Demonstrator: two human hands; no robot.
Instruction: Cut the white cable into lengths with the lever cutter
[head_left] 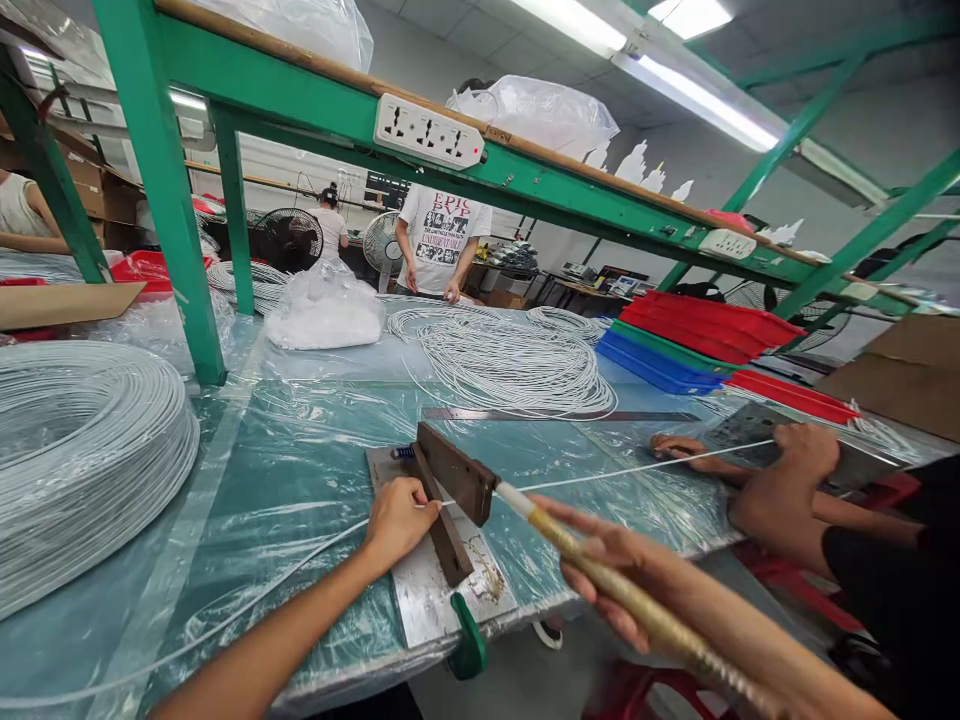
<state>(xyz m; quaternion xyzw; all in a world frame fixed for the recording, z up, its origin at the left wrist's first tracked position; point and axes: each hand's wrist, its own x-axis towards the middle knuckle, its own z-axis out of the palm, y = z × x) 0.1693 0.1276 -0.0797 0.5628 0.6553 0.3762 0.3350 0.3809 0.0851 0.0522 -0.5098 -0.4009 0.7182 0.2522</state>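
Near the middle of the bench a metal cutter (454, 475) with a raised dark blade block is fixed on a pale plate (412, 600). My left hand (400, 520) is closed, pinching the white cable (300, 562) just left of the cutter's lower bar. The cable runs on under the blade block to the right. My right hand (607, 575) is around the cutter's long handle (592, 572), wrapped in yellowish tape; its fingers are partly extended along it. At the right, another person's hands (806, 450) are at the far end of the cable.
A big cable coil (90, 460) lies at the left, a looser coil (517, 365) at the back. A steel ruler (555, 414) lies behind the cutter. Stacked trays (690, 340) stand back right. A green shelf frame (169, 200) rises over the bench; a green clamp (467, 640) grips its front edge.
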